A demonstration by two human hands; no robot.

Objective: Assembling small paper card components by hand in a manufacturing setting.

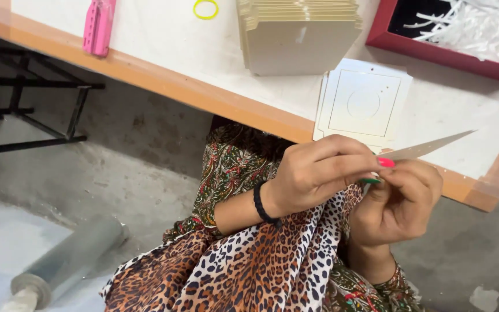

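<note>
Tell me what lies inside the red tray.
The red tray holds white shredded paper strips over a dark bottom. Anything beneath the strips is covered, and the frame cuts off the tray.

The two hands meet below the table edge (163, 81), the left hand (313, 173) at nine o'clock of the right hand (399, 202), touching it. A thin card (428, 147) sticks out from between them toward two o'clock. On the table, a flat card sheet (365, 101) lies at twelve o'clock of the hands. A card stack (301, 34) sits at eleven o'clock of that sheet, a tray (434, 52) at one o'clock. A roll (67, 263) lies on the floor at eight o'clock.
</note>
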